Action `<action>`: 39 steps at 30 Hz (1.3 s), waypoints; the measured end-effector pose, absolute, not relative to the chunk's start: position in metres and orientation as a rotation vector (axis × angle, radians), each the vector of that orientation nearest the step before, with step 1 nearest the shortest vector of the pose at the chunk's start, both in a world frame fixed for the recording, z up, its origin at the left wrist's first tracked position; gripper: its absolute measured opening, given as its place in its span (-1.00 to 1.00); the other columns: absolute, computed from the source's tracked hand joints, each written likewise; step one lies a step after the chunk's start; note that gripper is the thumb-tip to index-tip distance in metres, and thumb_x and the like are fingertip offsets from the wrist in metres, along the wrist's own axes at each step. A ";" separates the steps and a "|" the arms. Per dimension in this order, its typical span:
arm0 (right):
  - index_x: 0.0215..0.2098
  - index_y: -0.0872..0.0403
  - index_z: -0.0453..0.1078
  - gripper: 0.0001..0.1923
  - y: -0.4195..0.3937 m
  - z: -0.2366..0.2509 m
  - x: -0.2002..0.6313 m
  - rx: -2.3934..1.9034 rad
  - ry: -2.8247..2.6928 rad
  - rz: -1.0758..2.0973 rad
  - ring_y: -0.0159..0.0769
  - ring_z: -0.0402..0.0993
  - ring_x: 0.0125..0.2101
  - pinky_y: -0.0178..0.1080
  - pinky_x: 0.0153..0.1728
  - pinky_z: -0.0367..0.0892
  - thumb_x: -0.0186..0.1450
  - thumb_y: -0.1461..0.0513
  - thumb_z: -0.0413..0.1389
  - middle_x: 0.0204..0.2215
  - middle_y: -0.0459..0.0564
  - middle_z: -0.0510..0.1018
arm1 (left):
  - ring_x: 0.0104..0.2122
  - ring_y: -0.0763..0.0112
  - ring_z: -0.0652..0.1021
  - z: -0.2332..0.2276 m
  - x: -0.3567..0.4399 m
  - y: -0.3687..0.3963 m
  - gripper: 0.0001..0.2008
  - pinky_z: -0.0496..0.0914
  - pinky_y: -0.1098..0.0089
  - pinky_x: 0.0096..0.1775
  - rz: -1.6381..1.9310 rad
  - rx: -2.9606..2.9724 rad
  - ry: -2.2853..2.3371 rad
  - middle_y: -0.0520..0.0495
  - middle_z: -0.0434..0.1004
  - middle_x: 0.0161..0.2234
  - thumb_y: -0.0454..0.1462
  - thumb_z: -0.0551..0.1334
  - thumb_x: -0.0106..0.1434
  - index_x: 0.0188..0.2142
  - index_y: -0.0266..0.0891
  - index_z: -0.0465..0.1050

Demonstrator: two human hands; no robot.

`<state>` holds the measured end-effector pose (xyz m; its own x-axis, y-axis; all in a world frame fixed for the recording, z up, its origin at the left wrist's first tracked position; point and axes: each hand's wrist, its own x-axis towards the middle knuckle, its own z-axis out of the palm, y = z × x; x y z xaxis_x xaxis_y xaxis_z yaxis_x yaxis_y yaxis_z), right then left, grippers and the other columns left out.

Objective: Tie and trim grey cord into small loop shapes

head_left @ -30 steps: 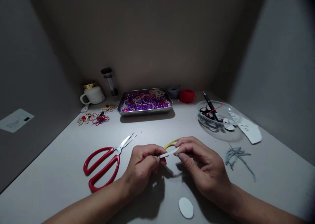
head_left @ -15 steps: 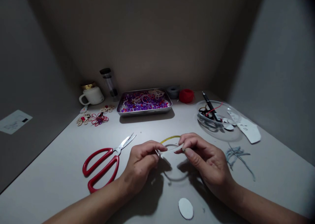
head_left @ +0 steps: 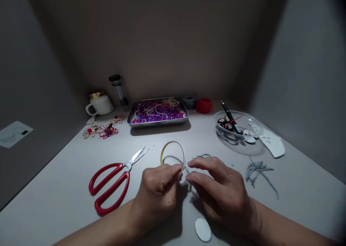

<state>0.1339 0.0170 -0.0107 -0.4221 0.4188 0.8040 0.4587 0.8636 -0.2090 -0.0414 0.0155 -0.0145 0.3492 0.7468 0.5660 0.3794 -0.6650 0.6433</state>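
Hands meet at mid-desk: the left hand point(head_left: 158, 188) pinches the base of a thin loop of yellow-edged white strip point(head_left: 173, 154), which rises just beyond the knuckles, above the grey desk point(head_left: 67, 188). The right hand point(head_left: 218, 192) pinches in beside it, fingertips nearly touching the left's; what it grips is too small to tell. Best, I'd judge, to keep the pinch tight where the strip ends cross. Red-handled scissors point(head_left: 110, 183) lie to the left, a white oval cut-out point(head_left: 203, 229) near the wrists.
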 end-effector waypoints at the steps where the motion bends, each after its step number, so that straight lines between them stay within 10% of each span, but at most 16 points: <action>1: -0.32 0.16 0.41 -0.75 0.018 -0.010 0.134 -0.645 -2.066 -0.069 -0.20 0.42 -0.33 -0.18 -0.35 0.40 0.09 0.47 -0.01 -0.29 0.14 0.47 | -0.62 0.50 0.36 -0.015 -0.041 0.015 -0.80 0.24 0.47 -0.55 1.229 2.228 0.985 -0.02 0.40 -0.60 -0.48 0.10 0.17 -0.30 -0.35 0.47; 39: -0.36 0.17 0.42 -0.81 0.016 -0.004 0.134 -0.614 -2.012 0.072 -0.29 0.42 -0.47 -0.24 -0.48 0.38 0.08 0.47 0.07 -0.46 0.05 0.56 | -0.59 0.46 0.41 -0.009 -0.038 0.014 -0.82 0.29 0.46 -0.51 1.177 2.104 1.125 -0.06 0.46 -0.57 -0.40 0.11 0.20 -0.43 -0.33 0.48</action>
